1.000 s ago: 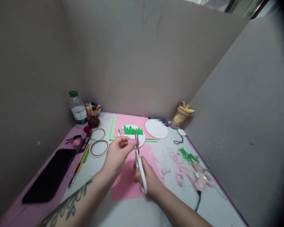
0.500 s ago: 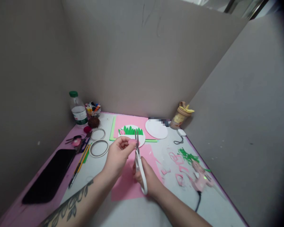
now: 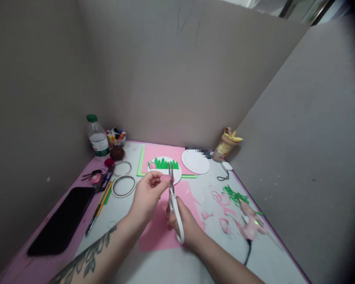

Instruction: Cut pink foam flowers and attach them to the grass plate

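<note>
Scissors [image 3: 174, 205] in right hand [image 3: 185, 223]

Very little differs across the second. The left hand [image 3: 148, 194], which pinches a small pink paper piece [image 3: 165, 178] against the blades of the white-handled scissors [image 3: 175, 207], has edged a touch lower and closer to the scissors than a second ago, and the tattooed forearm behind it sits slightly lower in view. The right hand [image 3: 187, 225] on the scissors has shifted by no more than a hair, and whether the blades have closed any further on the piece cannot be told.
</note>
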### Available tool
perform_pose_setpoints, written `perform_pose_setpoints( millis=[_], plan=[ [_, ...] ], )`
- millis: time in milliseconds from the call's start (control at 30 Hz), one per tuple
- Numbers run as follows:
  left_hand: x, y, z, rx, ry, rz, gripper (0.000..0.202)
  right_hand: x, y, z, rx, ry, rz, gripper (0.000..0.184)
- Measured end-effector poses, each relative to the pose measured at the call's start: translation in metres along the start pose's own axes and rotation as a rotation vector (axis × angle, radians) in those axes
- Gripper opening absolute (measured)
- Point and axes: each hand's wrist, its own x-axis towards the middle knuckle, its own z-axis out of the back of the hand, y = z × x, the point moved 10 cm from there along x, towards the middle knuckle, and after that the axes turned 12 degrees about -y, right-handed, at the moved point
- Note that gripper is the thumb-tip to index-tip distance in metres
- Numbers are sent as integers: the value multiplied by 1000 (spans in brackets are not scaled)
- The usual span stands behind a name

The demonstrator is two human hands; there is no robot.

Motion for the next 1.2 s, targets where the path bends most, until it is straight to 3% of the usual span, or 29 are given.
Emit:
perform_pose_setpoints(
  millis=[300, 467, 767, 1200],
  plan=[
    [1, 1, 1, 24, 25, -17, 24, 2, -13, 2, -14, -21, -43, 25],
    [2, 2, 2, 29, 17, -20, 24, 2, -7, 2, -20, -3, -36, 28],
    [3, -2, 2, 21, 8, -22, 23, 0, -1, 3, -39, 6, -60, 14],
    [4, -6, 2, 39, 19, -51, 18, 0, -1, 2, -45, 5, -94, 20]
  ],
)
